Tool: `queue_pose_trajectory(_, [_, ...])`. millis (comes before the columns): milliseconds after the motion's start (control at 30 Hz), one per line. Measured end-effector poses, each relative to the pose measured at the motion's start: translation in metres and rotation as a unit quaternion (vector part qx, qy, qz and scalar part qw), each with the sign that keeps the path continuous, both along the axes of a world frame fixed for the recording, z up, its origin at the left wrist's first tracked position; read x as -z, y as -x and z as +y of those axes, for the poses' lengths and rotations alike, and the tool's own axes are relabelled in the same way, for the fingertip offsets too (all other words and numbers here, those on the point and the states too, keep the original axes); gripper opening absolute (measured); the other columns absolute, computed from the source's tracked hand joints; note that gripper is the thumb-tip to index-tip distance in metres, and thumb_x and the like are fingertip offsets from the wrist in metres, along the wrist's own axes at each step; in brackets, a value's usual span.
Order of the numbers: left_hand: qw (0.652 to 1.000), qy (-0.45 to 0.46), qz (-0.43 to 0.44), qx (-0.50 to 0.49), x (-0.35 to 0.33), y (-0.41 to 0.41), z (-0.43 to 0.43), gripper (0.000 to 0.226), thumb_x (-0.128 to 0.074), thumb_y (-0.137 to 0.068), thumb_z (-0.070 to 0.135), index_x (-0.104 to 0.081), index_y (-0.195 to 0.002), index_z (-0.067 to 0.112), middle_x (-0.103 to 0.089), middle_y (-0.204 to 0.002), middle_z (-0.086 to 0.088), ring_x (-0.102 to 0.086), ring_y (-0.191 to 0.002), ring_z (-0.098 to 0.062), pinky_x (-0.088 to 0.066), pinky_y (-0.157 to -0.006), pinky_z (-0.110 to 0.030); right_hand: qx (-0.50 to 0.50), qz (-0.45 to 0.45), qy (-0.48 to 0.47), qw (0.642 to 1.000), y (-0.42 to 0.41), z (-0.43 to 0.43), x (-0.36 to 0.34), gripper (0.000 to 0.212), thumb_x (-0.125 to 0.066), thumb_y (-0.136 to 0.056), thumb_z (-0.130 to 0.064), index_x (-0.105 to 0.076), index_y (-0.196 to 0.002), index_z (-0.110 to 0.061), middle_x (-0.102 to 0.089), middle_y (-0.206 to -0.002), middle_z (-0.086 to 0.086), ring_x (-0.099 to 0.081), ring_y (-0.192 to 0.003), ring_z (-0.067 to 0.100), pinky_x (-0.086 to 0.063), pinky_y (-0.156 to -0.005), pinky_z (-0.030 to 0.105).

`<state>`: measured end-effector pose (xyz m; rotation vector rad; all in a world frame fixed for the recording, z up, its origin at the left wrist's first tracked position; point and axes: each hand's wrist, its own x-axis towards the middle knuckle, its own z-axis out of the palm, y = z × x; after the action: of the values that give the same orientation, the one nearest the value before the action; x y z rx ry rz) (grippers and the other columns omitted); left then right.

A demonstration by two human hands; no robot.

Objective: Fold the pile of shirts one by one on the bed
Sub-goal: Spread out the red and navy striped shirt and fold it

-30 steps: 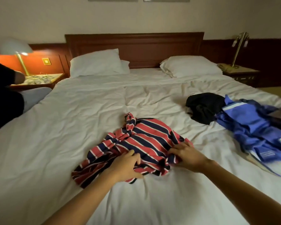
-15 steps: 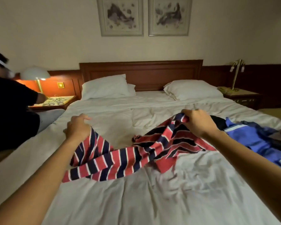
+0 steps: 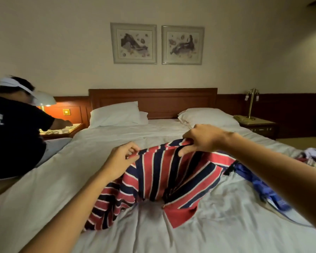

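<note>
The left hand (image 3: 120,161) and the right hand (image 3: 204,138) hold the striped shirt (image 3: 171,176) up over the middle of the white bed (image 3: 44,179). Each hand pinches the shirt's top edge tight. The shirt's bottom end lies crumpled on the sheet. A blue cloth (image 3: 259,189) lies just right of it. Another person (image 3: 13,136) sits at the far left.

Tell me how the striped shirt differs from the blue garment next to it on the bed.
The striped shirt has red, navy and white stripes; the blue garment is mostly plain blue. The striped shirt is lifted by its top edge, pinched by the left hand and right hand; the blue garment lies crumpled on the bed. Both are unfolded.
</note>
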<state>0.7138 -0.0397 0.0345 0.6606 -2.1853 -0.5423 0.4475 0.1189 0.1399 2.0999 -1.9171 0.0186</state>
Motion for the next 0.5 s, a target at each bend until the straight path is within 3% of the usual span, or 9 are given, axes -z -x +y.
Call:
queue_pose_trajectory(100, [0.991, -0.012, -0.092, 0.092, -0.018, -0.025, 0.004, 0.007, -0.074, -0.088, 0.034, -0.068, -0.091, 0.038, -0.069, -0.095, 0.014, -0.064, -0.095, -0.004, -0.047, -0.086, -0.015, -0.004, -0.033, 0.032, 0.999, 0.013, 0.016, 0.011, 0.063, -0.044, -0.081, -0.082, -0.054, -0.073, -0.021, -0.055, -0.065, -0.006, -0.051, -0.061, 0.008, -0.04, -0.061, 0.032])
queue_pose_trajectory(200, [0.98, 0.016, -0.163, 0.111, -0.038, -0.042, 0.011, 0.032, -0.073, -0.078, 0.062, -0.072, -0.096, 0.037, -0.073, -0.095, 0.017, -0.066, -0.091, -0.003, -0.05, -0.081, -0.013, -0.012, -0.069, 0.056, 0.996, 0.014, 0.025, 0.013, 0.063, -0.049, -0.078, -0.082, -0.055, -0.07, -0.02, -0.058, -0.064, -0.003, -0.053, -0.061, 0.012, -0.042, -0.058, 0.031])
queue_pose_trajectory(267, [0.973, -0.017, -0.207, 0.099, -0.048, -0.052, 0.012, 0.047, -0.072, -0.071, 0.071, -0.073, -0.102, 0.036, -0.074, -0.099, 0.019, -0.068, -0.092, -0.002, -0.052, -0.083, -0.016, -0.01, -0.112, 0.031, 0.993, 0.011, 0.036, 0.012, 0.062, -0.056, -0.076, -0.079, -0.063, -0.075, -0.017, -0.064, -0.069, -0.001, -0.058, -0.064, 0.014, -0.046, -0.059, 0.03])
queue_pose_trajectory(333, [0.963, -0.085, -0.244, 0.075, -0.048, -0.064, 0.008, 0.058, -0.075, -0.069, 0.069, -0.074, -0.104, 0.023, -0.075, -0.098, 0.012, -0.071, -0.092, -0.01, -0.054, -0.083, -0.027, -0.003, -0.21, -0.041, 0.977, 0.015, 0.049, 0.014, 0.048, -0.067, -0.075, -0.07, -0.071, -0.077, -0.022, -0.07, -0.073, -0.004, -0.063, -0.065, 0.007, -0.046, -0.056, 0.019])
queue_pose_trajectory(400, [0.941, -0.16, -0.28, 0.098, -0.041, -0.078, -0.001, 0.051, -0.08, -0.075, 0.054, -0.074, -0.101, 0.011, -0.077, -0.099, 0.001, -0.073, -0.091, -0.02, -0.059, -0.079, -0.032, 0.006, -0.306, -0.151, 0.94, 0.023, 0.06, 0.018, 0.026, -0.076, -0.075, -0.058, -0.077, -0.082, -0.032, -0.076, -0.083, -0.011, -0.071, -0.075, 0.003, -0.048, -0.062, 0.011])
queue_pose_trajectory(500, [0.912, -0.232, -0.314, 0.128, -0.031, -0.09, -0.017, 0.034, -0.086, -0.074, 0.045, -0.077, -0.097, 0.023, -0.077, -0.102, -0.001, -0.075, -0.093, -0.02, -0.059, -0.073, -0.023, 0.027, -0.351, -0.266, 0.897, 0.038, 0.058, 0.028, 0.028, -0.082, -0.076, -0.046, -0.078, -0.096, -0.027, -0.077, -0.096, -0.007, -0.073, -0.089, 0.011, -0.053, -0.071, 0.014])
